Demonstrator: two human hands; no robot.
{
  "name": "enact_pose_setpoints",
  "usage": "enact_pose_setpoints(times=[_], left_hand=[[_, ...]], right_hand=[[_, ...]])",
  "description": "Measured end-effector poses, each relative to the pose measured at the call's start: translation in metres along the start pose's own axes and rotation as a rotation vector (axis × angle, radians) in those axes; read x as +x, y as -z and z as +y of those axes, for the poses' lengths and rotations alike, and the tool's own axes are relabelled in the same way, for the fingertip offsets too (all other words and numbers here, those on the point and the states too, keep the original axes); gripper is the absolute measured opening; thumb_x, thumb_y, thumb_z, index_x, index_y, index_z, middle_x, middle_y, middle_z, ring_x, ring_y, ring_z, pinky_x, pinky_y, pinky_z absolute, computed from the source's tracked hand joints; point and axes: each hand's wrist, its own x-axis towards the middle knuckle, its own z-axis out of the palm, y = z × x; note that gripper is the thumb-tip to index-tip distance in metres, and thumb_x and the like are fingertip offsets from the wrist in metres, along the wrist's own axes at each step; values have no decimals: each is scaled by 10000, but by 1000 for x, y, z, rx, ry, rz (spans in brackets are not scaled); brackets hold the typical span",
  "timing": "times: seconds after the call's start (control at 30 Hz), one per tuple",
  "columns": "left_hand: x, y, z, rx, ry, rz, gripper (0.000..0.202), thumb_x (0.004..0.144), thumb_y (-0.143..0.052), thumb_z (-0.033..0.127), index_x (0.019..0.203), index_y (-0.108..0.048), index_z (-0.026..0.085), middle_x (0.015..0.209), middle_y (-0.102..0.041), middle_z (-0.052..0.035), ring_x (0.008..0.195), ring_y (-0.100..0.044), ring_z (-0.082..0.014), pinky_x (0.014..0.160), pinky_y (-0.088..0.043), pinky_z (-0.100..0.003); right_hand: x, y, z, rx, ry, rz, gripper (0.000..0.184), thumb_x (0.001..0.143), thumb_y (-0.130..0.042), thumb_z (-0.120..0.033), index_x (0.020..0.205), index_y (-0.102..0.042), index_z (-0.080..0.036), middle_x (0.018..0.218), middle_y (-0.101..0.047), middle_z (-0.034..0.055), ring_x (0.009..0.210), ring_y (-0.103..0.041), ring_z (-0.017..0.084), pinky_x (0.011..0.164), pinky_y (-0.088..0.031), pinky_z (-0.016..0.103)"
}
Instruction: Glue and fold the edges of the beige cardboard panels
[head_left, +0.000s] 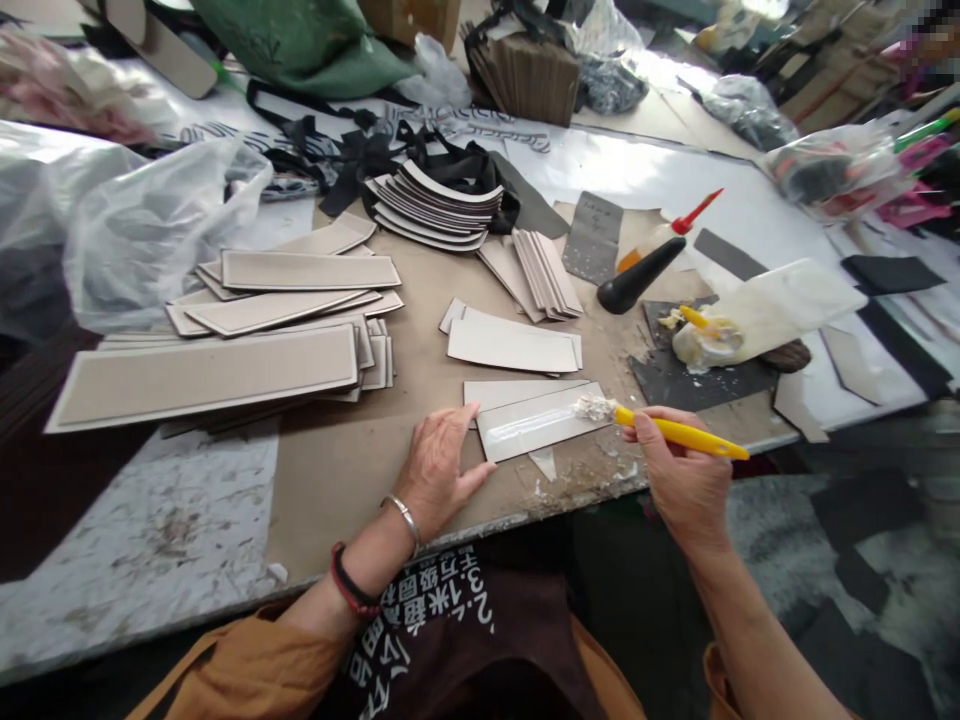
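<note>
My right hand is closed round the yellow handle of a glue brush. Its white, clotted bristles rest on the right end of a pale rectangular strip, where a wet white streak of glue runs lengthwise. Another strip lies partly under this one. At the left end of the strips, my left hand lies with thumb and fingers apart, the tips at the strip's edge. Just behind sits a small stack of similar strips.
Larger bordered panels are piled at left. Curved panels and narrow strips stand farther back. On the right are a black cone-shaped tool, a red-tipped bottle and a tilted white glue container. The table's edge runs before me.
</note>
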Motion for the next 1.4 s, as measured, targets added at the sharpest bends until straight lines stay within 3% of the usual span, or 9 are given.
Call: enact_pose_setpoints(times=[0.13,0.27,0.47,0.63,0.77,0.9,1.03,1.27,1.4], left_hand=[[0,-1,-1,-5,-8,7,644,731,-670,224,1284,-345,183,1113,-579,-105,1032,-503,-255,893,-419,-427],[0,-2,-1,-2,-20,22,624,739,-667,233,1277,-357,181,1114,-574,-106,1025,-501,-253,893,-424,-433],[-1,-3,-3,4,-27,28,586,749,-656,248,1260,-373,192,1104,-565,-105,1018,-503,-254,892,-427,-435],[-1,-2,-3,-13,-25,32,595,731,-649,194,1257,-372,188,1110,-564,-98,1029,-501,-253,902,-419,-417],[-1,-1,-1,-20,-8,3,632,689,-638,113,1255,-363,178,1117,-570,-94,1040,-495,-252,906,-409,-414],[-1,-1,-1,-13,4,5,621,696,-653,138,1246,-366,171,1113,-571,-100,1041,-498,-249,909,-410,-412],[-1,-2,-1,1,1,32,625,698,-699,219,1232,-379,163,1089,-578,-108,1014,-514,-251,890,-428,-416],[-1,-2,-1,-5,-6,28,591,722,-675,221,1234,-381,183,1094,-572,-109,1017,-513,-250,885,-437,-430],[-1,-3,-1,1,-10,39,596,716,-678,232,1235,-388,188,1087,-571,-106,1010,-517,-258,886,-438,-445]], right_hand=[[6,8,3,-128,140,33,100,830,-583,-276,844,-607,-180,788,-615,35,695,-612,173,653,-512,326],[6,6,-3,-252,408,34,62,840,-560,-194,875,-609,-181,829,-617,53,804,-594,185,772,-504,352],[-28,-17,-21,-241,650,-286,235,839,-534,-86,1061,-567,-154,959,-600,130,923,-574,214,798,-523,358],[-58,-32,-56,18,699,-438,202,835,-516,-48,1011,-577,-129,945,-604,120,899,-568,192,774,-536,323],[-61,-35,-66,144,662,-504,185,829,-529,-45,987,-578,-127,946,-600,115,880,-563,181,747,-539,304],[-52,-29,-54,150,649,-575,220,837,-523,-50,1029,-570,-147,997,-587,113,931,-550,184,773,-535,313],[-42,-20,-43,59,608,-519,275,852,-492,-52,1092,-556,-170,1026,-566,123,975,-540,198,785,-536,325],[-48,-28,-43,84,597,-551,262,861,-493,-73,1092,-550,-183,1035,-569,107,987,-546,197,824,-523,336],[-32,-14,-17,-42,554,-448,274,870,-492,-103,1118,-536,-211,1048,-564,101,998,-546,203,849,-503,373]])
